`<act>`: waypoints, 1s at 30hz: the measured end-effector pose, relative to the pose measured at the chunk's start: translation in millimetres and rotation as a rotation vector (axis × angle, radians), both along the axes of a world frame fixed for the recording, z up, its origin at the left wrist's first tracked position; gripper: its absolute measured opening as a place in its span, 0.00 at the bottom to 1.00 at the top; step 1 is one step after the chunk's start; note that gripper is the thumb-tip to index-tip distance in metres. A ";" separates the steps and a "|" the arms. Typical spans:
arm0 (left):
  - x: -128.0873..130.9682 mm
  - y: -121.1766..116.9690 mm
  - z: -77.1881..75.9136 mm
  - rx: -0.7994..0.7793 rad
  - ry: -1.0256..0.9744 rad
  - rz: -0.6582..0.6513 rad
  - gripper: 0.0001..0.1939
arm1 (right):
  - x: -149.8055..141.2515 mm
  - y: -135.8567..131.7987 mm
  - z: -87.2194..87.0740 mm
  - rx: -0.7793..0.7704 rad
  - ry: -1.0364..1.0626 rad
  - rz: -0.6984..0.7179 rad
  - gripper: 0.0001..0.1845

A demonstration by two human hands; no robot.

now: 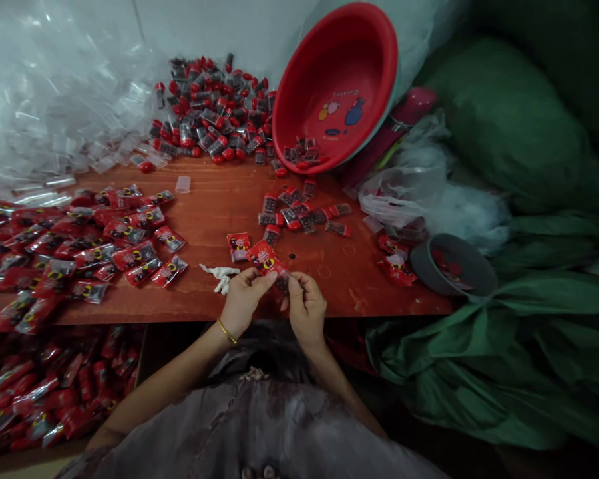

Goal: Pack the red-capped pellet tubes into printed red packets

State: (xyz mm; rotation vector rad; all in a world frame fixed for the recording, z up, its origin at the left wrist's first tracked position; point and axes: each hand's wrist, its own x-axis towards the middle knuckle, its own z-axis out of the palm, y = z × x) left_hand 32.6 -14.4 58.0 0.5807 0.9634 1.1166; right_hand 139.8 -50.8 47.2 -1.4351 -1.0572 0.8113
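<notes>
Near the table's front edge, my left hand point(243, 298), with a gold bangle at its wrist, pinches a red printed plastic packet point(262, 257). My right hand point(307, 307) closes on the packet's lower end, where something dark shows through between the thumbs; whether a small bottle is inside I cannot tell. Just behind lies another red packet point(238, 245) flat on the wood. A crumpled white scrap point(222, 275) is beside my left hand. Beyond my hands lie several small clear bottles point(299, 211) with red caps and dark contents.
Filled red packets point(130, 256) heap at left. Capped bottles point(214, 116) pile at the back, beside clear empty containers point(54, 100). A red basin point(339, 73) leans tilted, some bottles in it. At right stand a grey bowl point(424, 266) and green cloth point(479, 359). More packets point(54, 392) fill a box below.
</notes>
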 end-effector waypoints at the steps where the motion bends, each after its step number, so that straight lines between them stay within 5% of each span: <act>1: 0.6 0.9 0.7 -0.015 -0.034 -0.011 0.17 | -1.4 0.6 0.0 -0.005 0.002 0.027 0.12; 7: 2.5 4.7 3.6 0.004 -0.107 -0.085 0.18 | -9.9 9.5 4.5 -0.001 0.032 0.000 0.12; 14: -10.5 14.4 8.5 0.019 -0.077 -0.007 0.16 | -5.2 9.6 1.9 -0.046 0.154 0.233 0.11; 19: -10.3 11.1 8.5 0.043 -0.081 -0.098 0.17 | -8.6 12.6 0.8 -0.048 0.203 0.170 0.11; 30: -19.3 17.0 0.8 0.044 -0.026 0.038 0.18 | -24.6 24.8 3.7 -0.037 0.191 0.161 0.11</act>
